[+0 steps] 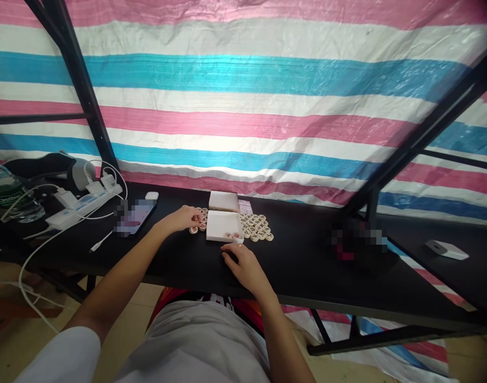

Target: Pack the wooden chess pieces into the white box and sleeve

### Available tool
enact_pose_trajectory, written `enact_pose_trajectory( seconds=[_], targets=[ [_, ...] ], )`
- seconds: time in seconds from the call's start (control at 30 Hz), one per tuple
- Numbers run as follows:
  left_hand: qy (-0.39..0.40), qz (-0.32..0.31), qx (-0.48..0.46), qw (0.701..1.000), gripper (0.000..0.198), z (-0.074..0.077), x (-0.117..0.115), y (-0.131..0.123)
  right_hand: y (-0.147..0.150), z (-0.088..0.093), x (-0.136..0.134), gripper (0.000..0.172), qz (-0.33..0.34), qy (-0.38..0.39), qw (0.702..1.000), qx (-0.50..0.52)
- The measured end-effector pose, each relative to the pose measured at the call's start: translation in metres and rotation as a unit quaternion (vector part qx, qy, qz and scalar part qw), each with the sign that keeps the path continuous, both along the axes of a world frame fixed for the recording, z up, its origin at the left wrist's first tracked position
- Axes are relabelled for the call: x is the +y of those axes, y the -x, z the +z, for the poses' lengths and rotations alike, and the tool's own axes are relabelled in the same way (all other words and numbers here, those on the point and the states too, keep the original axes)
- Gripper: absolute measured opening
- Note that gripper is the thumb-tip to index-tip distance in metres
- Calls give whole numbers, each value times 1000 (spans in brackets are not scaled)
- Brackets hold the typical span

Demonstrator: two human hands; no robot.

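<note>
Left hand (192, 217) curled over red-marked discs (194, 230), left of front tray (224, 221); can't tell if it grips one. Right hand (241, 260) half open, nothing visibly held, near tray's front edge. Two white trays, two inner discs (227, 235); dark-marked cluster (257, 227) right, too packed to count.
</note>
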State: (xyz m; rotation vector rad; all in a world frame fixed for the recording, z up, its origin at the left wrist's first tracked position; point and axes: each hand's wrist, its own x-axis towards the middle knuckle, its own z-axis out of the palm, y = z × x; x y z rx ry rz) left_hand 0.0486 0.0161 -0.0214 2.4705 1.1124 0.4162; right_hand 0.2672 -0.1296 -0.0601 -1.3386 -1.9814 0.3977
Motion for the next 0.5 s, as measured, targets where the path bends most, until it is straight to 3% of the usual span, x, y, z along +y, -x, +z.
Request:
enact_pose_trajectory(
  seconds=[0.17, 0.3, 0.37, 0.43, 0.5],
  targets=[
    [-33, 0, -16, 999, 28, 14, -6, 2, 0, 0, 0, 18, 0, 3, 1000, 1],
    [35, -15, 47, 998, 37, 27, -18, 16, 0, -1, 0, 17, -3, -1, 1000, 0],
    [61, -11, 79, 995, 35, 25, -32, 23, 0, -2, 0, 17, -4, 1, 1000, -1],
    [32, 26, 45, 998, 31, 18, -52, 25, 0, -2, 1, 17, -3, 3, 1000, -2],
    [-2, 20, 34, 999, 25, 8, -73, 22, -1, -2, 0, 18, -3, 4, 1000, -5]
  ],
)
